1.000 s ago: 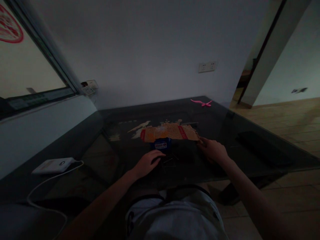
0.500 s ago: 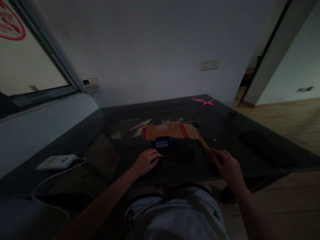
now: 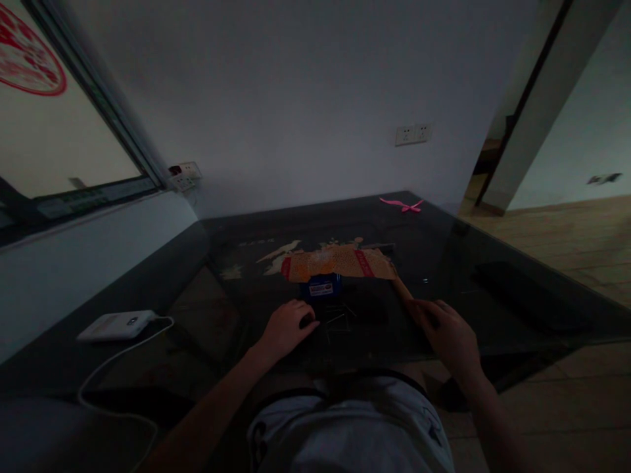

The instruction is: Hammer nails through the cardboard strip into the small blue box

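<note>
Strip (image 3: 403,291) | long axis pointing away-left | right fingers (image 3: 426,305) pinching it | left fingers (image 3: 294,308) parted

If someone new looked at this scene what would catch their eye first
Probably the orange-and-red patterned piece, mid-table, with a blue box showing below its near edge and the right hand holding a brown strip near its right end. The bright pink item at the table's far right corner and the red round design at the window, upper left, likely come next.
</note>
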{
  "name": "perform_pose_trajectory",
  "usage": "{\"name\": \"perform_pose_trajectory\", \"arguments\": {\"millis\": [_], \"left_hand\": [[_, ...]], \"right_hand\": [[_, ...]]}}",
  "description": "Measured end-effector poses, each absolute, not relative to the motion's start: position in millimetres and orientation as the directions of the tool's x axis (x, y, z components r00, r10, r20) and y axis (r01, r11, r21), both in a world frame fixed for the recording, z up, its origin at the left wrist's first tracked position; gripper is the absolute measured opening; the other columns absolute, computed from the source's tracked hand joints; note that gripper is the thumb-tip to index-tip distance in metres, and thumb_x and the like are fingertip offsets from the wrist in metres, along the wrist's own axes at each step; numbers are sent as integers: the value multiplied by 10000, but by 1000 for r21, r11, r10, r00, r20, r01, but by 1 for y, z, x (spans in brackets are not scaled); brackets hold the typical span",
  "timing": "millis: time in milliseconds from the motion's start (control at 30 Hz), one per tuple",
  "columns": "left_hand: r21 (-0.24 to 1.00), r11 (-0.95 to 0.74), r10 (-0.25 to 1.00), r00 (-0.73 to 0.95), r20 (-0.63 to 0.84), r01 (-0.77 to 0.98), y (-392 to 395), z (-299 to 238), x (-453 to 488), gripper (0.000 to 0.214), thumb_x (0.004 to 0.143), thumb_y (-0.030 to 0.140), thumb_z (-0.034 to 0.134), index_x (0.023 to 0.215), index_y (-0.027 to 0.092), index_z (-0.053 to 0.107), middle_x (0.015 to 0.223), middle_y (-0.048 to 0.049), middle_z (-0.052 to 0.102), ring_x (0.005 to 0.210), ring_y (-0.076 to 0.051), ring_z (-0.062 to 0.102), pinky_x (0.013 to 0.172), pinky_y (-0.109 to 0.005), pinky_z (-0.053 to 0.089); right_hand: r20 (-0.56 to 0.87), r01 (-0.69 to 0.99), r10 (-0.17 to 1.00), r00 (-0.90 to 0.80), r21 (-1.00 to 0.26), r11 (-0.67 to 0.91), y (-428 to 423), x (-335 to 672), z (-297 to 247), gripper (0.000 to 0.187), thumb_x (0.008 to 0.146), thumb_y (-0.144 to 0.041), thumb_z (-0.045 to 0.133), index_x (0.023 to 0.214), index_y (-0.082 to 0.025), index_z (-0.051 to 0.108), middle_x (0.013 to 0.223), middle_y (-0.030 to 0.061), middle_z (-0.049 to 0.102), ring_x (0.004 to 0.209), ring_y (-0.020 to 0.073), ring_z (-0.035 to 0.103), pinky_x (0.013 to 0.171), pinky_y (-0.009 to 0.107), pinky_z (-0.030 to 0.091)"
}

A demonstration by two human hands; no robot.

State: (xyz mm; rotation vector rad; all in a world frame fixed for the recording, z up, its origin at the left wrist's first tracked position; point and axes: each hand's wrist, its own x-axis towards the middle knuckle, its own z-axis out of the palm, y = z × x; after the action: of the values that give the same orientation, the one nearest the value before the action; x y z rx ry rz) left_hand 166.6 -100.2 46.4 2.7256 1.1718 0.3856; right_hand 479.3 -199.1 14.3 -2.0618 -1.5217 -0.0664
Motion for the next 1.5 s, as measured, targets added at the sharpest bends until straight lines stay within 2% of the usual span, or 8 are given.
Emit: {"name": "perform_pose_trajectory", "arguments": {"millis": [200, 400, 633, 800, 1067, 1267, 1500], "left_hand": [[179, -630, 776, 621, 111, 756, -104, 51, 170, 35, 800, 217, 557, 821, 208, 585, 875, -36, 626, 833, -188, 571, 707, -289, 432], [159, -578, 815, 577, 52, 801, -108, 54, 164, 159, 779, 120, 505, 879, 224, 573, 894, -36, 640, 830, -187, 594, 686, -273, 436], [83, -543, 840, 542, 27, 836, -106, 54, 166, 188, 791, 102, 459, 892, 190, 591, 900, -68, 641, 856, -192, 601, 733, -284, 435], [140, -511, 856, 517, -13, 848, -107, 58, 164, 193, 788, 118, 474, 911, 204, 595, 914, -37, 643, 843, -161, 600, 722, -249, 425], [212, -555, 830, 554, 70, 804, -104, 50, 160, 181, 816, 136, 466, 931, 217, 580, 949, -24, 626, 885, -157, 588, 772, -250, 427], [229, -585, 810, 572, 130, 778, -103, 47, 162, 198, 833, 143, 455, 974, 214, 575, 934, -20, 624, 839, -154, 591, 737, -255, 440], [220, -625, 781, 604, 158, 749, -102, 43, 163, 192, 849, 167, 477, 1000, 224, 581, 959, -18, 635, 876, -160, 588, 752, -262, 449]], "right_hand": [[364, 896, 860, 359, -392, -208, -199, 479, 14, 355, 907, -382, 362, 1030, -223, 655, 986, 56, 629, 840, 189, 609, 603, 258, 427], [340, 889, 858, 385, -386, -246, -199, 477, 17, 343, 903, -369, 372, 1043, -229, 653, 1013, 60, 629, 852, 201, 611, 600, 267, 426], [391, 900, 841, 373, -373, -225, -198, 478, 14, 329, 899, -376, 385, 1000, -227, 661, 965, 55, 640, 820, 193, 618, 575, 266, 428], [434, 911, 830, 351, -362, -196, -197, 480, 7, 318, 897, -374, 403, 1005, -218, 658, 930, 55, 643, 818, 200, 620, 573, 271, 438], [410, 910, 842, 351, -360, -204, -197, 480, 7, 319, 906, -387, 403, 1023, -227, 653, 954, 48, 639, 840, 205, 620, 582, 277, 447], [426, 917, 839, 338, -349, -193, -197, 480, 7, 320, 908, -382, 394, 1012, -221, 651, 957, 55, 640, 820, 207, 620, 572, 281, 445], [412, 918, 854, 319, -359, -170, -198, 479, 11, 333, 912, -365, 376, 1039, -216, 645, 959, 64, 637, 847, 219, 616, 596, 292, 456]]}}
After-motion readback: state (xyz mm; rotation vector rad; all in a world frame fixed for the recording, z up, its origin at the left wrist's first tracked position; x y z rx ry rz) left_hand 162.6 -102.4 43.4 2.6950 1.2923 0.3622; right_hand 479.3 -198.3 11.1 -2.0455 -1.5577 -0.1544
